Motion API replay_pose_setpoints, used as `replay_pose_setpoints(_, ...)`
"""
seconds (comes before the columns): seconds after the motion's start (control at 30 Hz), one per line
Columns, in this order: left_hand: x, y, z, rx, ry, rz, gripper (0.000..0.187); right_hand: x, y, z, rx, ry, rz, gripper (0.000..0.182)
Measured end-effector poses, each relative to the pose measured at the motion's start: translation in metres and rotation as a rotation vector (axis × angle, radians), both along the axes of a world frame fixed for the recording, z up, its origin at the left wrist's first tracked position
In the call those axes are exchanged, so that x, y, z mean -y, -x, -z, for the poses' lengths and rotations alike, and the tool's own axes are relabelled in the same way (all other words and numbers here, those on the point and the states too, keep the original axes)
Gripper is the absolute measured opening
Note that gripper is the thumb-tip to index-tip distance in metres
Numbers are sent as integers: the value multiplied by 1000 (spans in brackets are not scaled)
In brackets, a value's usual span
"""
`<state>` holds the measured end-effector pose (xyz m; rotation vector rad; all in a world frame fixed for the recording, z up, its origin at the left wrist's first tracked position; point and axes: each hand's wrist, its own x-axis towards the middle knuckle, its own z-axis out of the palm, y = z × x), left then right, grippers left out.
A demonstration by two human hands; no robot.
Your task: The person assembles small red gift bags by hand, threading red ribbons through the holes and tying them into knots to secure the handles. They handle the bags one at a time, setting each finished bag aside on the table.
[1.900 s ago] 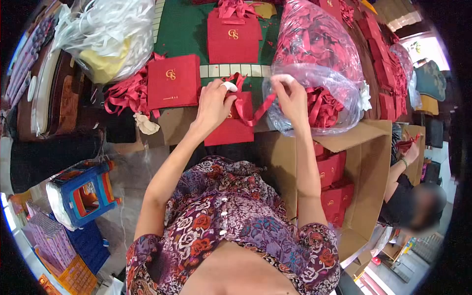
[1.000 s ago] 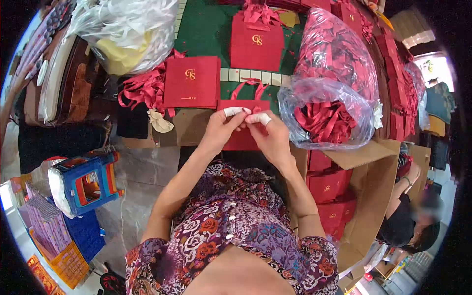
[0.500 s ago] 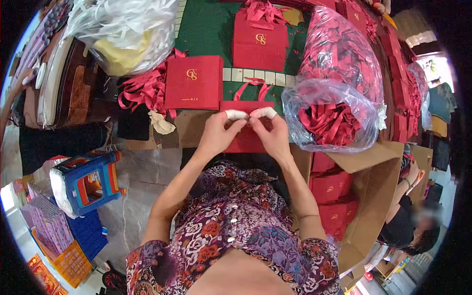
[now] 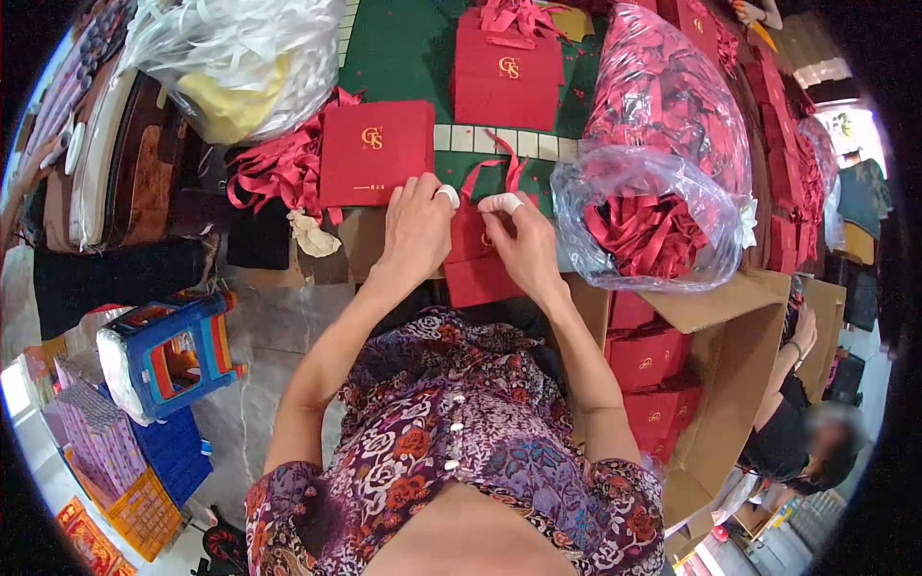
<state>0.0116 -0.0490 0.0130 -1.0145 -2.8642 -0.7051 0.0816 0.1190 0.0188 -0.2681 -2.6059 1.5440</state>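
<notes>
A small red gift bag [image 4: 473, 276] lies tilted at the table's front edge, its red ribbon handles [image 4: 516, 165] reaching up over the green mat. My right hand [image 4: 526, 245] has its thumb and white-wrapped forefinger at the bag's upper right edge, gripping it. My left hand [image 4: 419, 228] is over the lower right corner of a stack of red bags [image 4: 373, 158] with gold lettering, fingers stretched out and touching it. One of its fingers also has a white wrap. The underside of the left hand is hidden.
Loose red ribbons [image 4: 279, 173] lie left of the stack. Another red bag pile [image 4: 507, 82] is farther back. On the right are a clear plastic bag of ribbons [image 4: 648, 240] and a cardboard box [image 4: 730, 374] holding red bags. A co-worker [image 4: 802, 422] is beyond it.
My hands were together at the bag's top edge; now they are apart. The left has moved left onto the stack's corner. The bag has tilted and its front is more exposed.
</notes>
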Motion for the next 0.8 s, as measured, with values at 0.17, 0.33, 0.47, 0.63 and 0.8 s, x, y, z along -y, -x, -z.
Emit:
replay_pose_setpoints(0.17, -2, -6, 0, 142, -58, 7, 12, -6, -5, 7, -118, -143, -31, 13)
replay_pose_setpoints(0.33, 2, -12, 9, 358, -179, 54, 16, -9, -7, 21, -179, -192, -23, 11)
replay_pose_setpoints(0.47, -1, -19, 14, 576, -171, 51, 21, -11, -9, 25, -241, -317, -53, 13)
replay_pose_setpoints(0.63, -5, -11, 9, 605, -182, 9, 21, -12, -24, -3, -206, -301, -38, 13)
replay_pose_setpoints(0.8, -13, -4, 7, 366, -264, 60, 18, -12, -27, 2, -244, -412, -50, 11)
